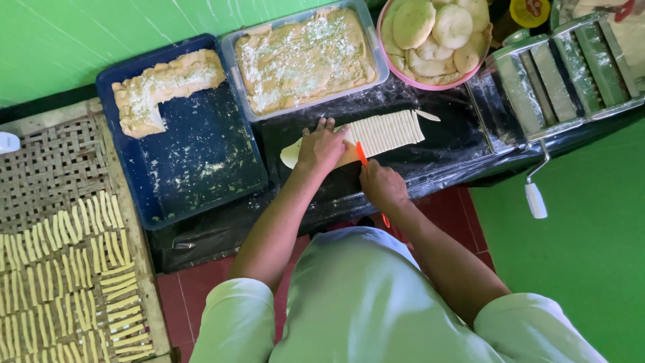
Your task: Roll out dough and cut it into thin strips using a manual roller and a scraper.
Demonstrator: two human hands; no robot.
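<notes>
A flat sheet of pale dough (386, 132) lies on the black work surface (443, 144), its right part cut into several thin strips. My left hand (321, 146) presses down on the uncut left end of the sheet. My right hand (383, 185) grips an orange-handled cutter (361, 153) whose blade rests on the dough right beside my left hand. The cutter's lower end is hidden under my right hand.
A dark blue tray (195, 161) holds a floured slab of dough (164, 87); a clear tub (306, 57) holds more. A pink bowl (437, 33) has round dough discs. A hand-crank roller machine (557, 74) stands right. A woven rack (60, 269) carries several cut strips.
</notes>
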